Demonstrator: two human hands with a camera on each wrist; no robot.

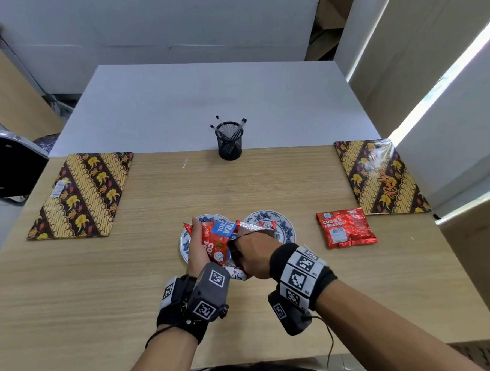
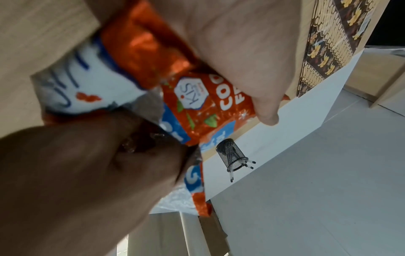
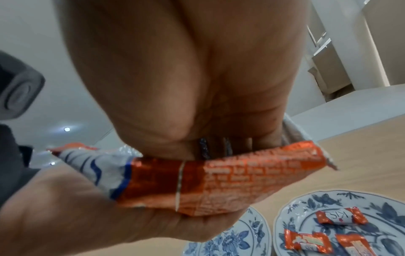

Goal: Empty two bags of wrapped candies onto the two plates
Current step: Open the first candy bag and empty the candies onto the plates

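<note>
My left hand grips an opened red candy bag from the left and holds it above the left blue-and-white plate. Its thumb lies across the bag's front. The fingers of my right hand are pushed into the bag's silver-lined mouth and hidden there, as the right wrist view shows with the bag around them. The right plate holds a few wrapped candies. A second, sealed red bag lies flat to the right of the plates.
A black mesh pen holder stands at the wooden table's far edge, in the middle. Batik-patterned placemats lie at the far left and far right. A dark chair sits beyond the left corner.
</note>
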